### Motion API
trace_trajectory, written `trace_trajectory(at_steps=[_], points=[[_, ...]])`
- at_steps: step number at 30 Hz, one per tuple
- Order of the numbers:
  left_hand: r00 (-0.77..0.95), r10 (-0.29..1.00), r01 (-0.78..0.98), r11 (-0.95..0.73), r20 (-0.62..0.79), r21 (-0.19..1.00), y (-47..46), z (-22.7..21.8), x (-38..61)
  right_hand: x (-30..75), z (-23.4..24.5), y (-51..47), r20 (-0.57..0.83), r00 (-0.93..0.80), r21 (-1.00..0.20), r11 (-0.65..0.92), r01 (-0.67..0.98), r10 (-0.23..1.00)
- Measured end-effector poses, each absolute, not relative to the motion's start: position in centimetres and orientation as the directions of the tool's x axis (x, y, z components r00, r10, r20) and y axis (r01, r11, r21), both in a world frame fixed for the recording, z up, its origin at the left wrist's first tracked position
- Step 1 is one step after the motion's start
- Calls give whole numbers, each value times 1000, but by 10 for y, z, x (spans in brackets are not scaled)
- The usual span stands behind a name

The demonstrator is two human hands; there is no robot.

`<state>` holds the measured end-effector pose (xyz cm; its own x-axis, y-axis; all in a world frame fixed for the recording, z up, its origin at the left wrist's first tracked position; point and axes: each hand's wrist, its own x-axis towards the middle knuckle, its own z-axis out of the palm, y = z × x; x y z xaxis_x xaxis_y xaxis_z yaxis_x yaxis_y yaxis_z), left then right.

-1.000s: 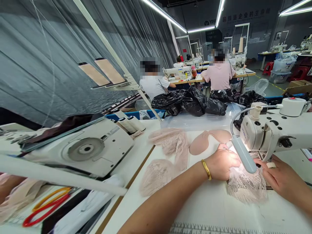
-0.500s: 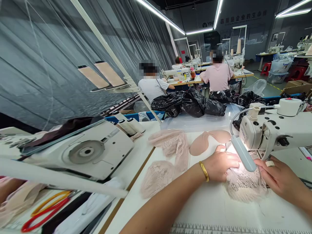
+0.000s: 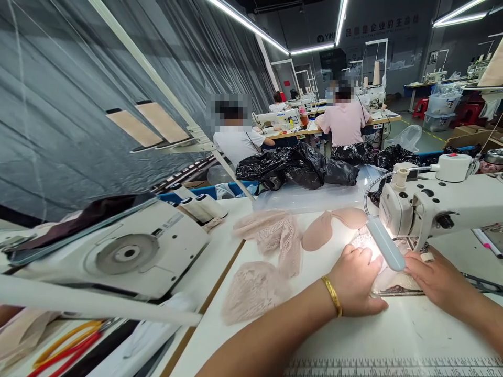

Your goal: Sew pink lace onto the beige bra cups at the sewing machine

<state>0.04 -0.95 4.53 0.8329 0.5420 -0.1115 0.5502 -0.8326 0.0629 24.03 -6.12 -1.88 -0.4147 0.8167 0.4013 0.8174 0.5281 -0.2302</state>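
Under the head of a white sewing machine [image 3: 401, 207] lies a pale pink lace piece [image 3: 359, 240], brightly lit by a small grey lamp [image 3: 387, 243] that hides part of it. My left hand [image 3: 356, 280], wearing a gold bangle, rests on its left side with fingers and thumb spread. To the right of the lamp, my right hand [image 3: 436, 280] has thumb and forefinger pressed together at the fabric; its other fingertips are hidden behind the machine parts. Two beige moulded bra cups [image 3: 320, 230], joined together, lie left of the machine, beside loose beige lace [image 3: 255, 290].
A ruler strip [image 3: 393, 366] runs along the table's front edge. Thread cones [image 3: 210, 206] and another machine [image 3: 129, 254] stand left, above red and yellow-handled scissors [image 3: 68, 345]. Black plastic bags [image 3: 298, 167] lie behind the table. Two people [image 3: 346, 120] sit further back.
The lace that hung toward me in front of the lamp has been drawn back and gathered under the hands. My left hand has turned, its thumb now spread toward me. The view shifted slightly.
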Motion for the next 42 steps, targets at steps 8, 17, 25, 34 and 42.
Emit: trace_trajectory(at_steps=[8,17,25,34,42], points=[[923,353,378,-906,-153,191,5,54,-11,251,-7,-57,306,-411,-362,505,784,859],[961,272,264,-957,57,122,16,25,-8,258,6,-54,249,-487,-473,544,693,837],[956,266,250,-960,124,129,36,22,-8,252,-12,-47,363,-456,-284,562,776,813],[949,277,254,-955,152,154,41,20,-8,257,-21,-46,378,-457,-217,557,802,805],[947,287,267,-953,145,144,41,19,-8,261,-28,-50,412,-376,-269,505,820,830]])
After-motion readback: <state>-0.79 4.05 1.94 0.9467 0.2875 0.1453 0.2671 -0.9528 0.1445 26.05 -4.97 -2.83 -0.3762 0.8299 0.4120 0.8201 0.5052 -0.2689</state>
